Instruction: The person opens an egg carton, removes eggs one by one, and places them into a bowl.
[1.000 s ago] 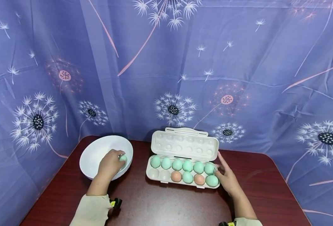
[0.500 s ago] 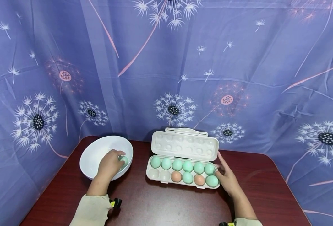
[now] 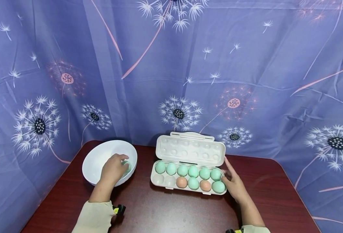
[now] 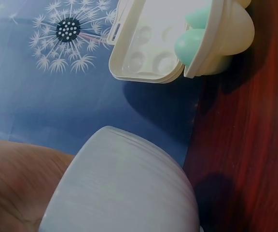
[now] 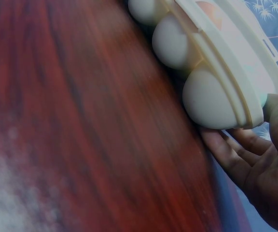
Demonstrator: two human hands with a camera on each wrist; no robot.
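In the head view, my left hand (image 3: 112,169) reaches into a white bowl (image 3: 90,166). Its thumb and fingers hold a pale green egg (image 3: 126,166) near the bowl's right inner wall, partly covered by the fingers. My right hand (image 3: 236,186) grips the right end of an open egg carton (image 3: 170,180); in the right wrist view, the thumb is over the rim and the fingers reach below. Several green eggs (image 3: 193,183) and two orange eggs (image 3: 205,185) sit in the carton. Two front-left hollows hold no egg. Only the bowl's outside shows in the left wrist view.
The carton's white lid (image 3: 190,151) leans back toward a blue dandelion-print curtain (image 3: 148,106). Bowl and carton stand apart on a dark red wooden table (image 3: 157,212), whose back edge runs close to the curtain.
The green egg shifts slightly at the left fingers, showing more and then less. Left hand stays inside the bowl; right hand and carton keep their places.
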